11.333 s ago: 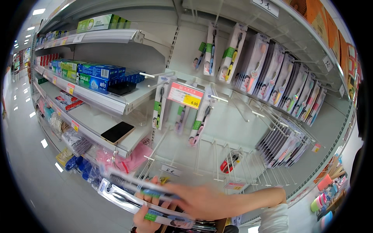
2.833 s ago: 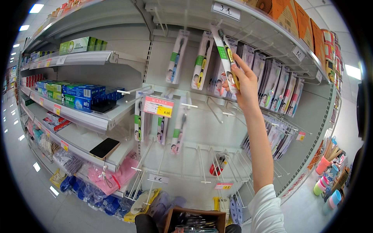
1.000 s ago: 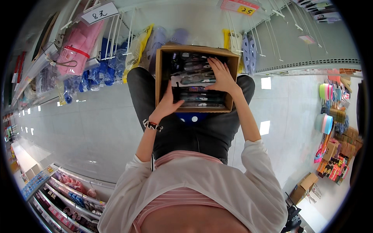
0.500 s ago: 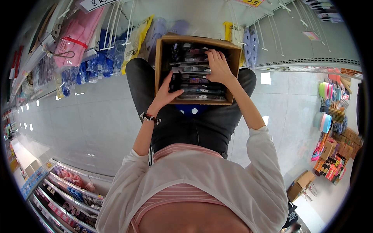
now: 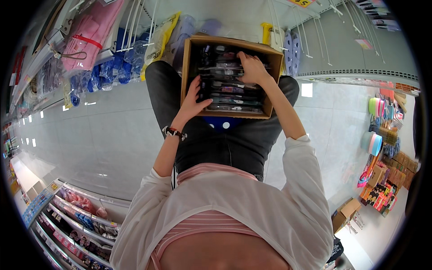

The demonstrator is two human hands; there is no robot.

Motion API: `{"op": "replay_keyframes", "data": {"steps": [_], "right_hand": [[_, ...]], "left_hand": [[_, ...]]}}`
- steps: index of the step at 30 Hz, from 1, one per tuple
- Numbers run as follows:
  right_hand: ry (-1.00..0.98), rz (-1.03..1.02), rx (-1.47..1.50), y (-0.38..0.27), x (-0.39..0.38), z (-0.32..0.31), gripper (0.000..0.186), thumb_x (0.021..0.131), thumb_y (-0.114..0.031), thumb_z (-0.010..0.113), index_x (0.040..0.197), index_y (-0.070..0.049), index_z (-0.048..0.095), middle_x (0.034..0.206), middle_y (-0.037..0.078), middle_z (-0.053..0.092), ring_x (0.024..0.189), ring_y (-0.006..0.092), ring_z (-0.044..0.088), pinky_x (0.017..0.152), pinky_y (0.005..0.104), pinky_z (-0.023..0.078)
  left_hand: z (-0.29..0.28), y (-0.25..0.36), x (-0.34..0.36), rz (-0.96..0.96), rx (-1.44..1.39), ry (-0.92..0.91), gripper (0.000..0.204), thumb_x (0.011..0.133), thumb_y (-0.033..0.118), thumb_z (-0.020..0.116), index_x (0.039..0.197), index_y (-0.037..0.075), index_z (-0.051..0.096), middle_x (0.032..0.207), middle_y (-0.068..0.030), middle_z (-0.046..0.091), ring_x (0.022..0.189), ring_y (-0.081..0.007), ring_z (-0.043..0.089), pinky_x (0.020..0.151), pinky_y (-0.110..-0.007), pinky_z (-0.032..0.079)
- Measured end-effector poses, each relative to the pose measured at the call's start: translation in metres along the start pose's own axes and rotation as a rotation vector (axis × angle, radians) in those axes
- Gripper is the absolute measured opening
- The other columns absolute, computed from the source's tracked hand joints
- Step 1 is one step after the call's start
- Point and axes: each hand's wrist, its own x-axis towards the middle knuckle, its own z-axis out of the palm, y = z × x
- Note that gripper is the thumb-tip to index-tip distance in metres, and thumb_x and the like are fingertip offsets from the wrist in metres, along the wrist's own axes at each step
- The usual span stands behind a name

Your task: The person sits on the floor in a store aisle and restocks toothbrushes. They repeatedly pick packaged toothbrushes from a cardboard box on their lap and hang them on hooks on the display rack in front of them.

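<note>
A brown cardboard box (image 5: 186, 72) rests between my knees, its top uncovered. Inside it, a row of flat dark packages in clear plastic (image 5: 229, 90) stands on edge, one behind another. My left hand (image 5: 192, 100) reaches over the near left corner, fingers along the left ends of the packages and thumb spread apart toward the near ones. Deeper in at the right is my right hand (image 5: 254, 71), its bent fingers on the far packages and thumb nearer me, so that it spans several of them. Its fingertips are partly hidden among the plastic.
Beyond the box stands a display rack with white hooks (image 5: 310, 42), blue bagged goods (image 5: 105, 76), pink packages (image 5: 92, 45) and purple slippers (image 5: 292, 49). A multi-tier shelf (image 5: 76, 220) is at the lower left. Boxes and stacked goods (image 5: 378, 193) lie at the right on the grey tiled floor (image 5: 103, 135).
My right hand has shifted slightly away from me, its fingers more bent over the far packages. The left hand has moved a little, still by the packages' left ends.
</note>
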Motion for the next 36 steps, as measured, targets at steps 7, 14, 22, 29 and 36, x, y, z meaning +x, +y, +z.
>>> {"op": "replay_keyframes", "data": {"steps": [7,14,22,29,36], "right_hand": [[0.146,-0.102,0.170,-0.018,-0.018,-0.038,0.062,0.054,-0.014,0.074,0.107,-0.006,0.044,0.095,0.016,0.060,0.095,0.0324,0.057,0.085,0.0396,0.042],[-0.007,-0.017,1.108,-0.086,-0.042,-0.084,0.069,0.056,-0.011,0.082,0.116,0.000,0.051,0.104,0.009,0.059,0.096,0.0184,0.056,0.086,0.0307,0.044],[-0.040,0.084,1.310,-0.146,-0.039,-0.079,0.047,0.071,-0.013,0.077,0.112,-0.001,0.056,0.102,0.007,0.062,0.094,0.0145,0.058,0.084,0.0295,0.046],[0.178,0.245,1.516,-0.155,-0.043,-0.058,0.030,0.089,-0.025,0.060,0.096,0.004,0.058,0.087,0.005,0.061,0.080,0.0097,0.053,0.072,0.0259,0.044],[0.355,0.075,1.211,-0.153,-0.045,-0.059,0.027,0.087,-0.013,0.060,0.110,0.002,0.054,0.097,0.006,0.061,0.086,0.0099,0.056,0.075,0.0252,0.046]], "left_hand": [[0.006,0.009,-0.004,0.201,0.086,0.096,0.093,0.072,0.016,0.077,0.143,0.007,0.018,0.147,-0.0146,0.021,0.135,-0.0247,0.024,0.109,-0.040,0.021],[0.015,0.031,-0.010,0.255,-0.364,-0.094,0.102,0.069,0.010,0.078,0.145,0.003,0.010,0.147,-0.0132,0.020,0.135,-0.0223,0.023,0.108,-0.036,0.024],[0.000,0.074,-0.042,-0.153,-0.864,-0.112,0.069,0.073,0.005,0.069,0.132,0.002,0.035,0.124,-0.0072,0.048,0.117,-0.0193,0.045,0.100,-0.033,0.035],[-0.013,0.078,-0.050,-0.179,-0.708,-0.047,0.075,0.069,-0.002,0.071,0.134,0.002,0.033,0.121,-0.0072,0.050,0.114,-0.0193,0.048,0.097,-0.033,0.039],[-0.002,0.074,-0.051,-0.058,-0.823,0.022,0.076,0.066,-0.010,0.070,0.132,0.003,0.035,0.121,-0.0075,0.052,0.112,-0.0215,0.052,0.095,-0.034,0.042]]}}
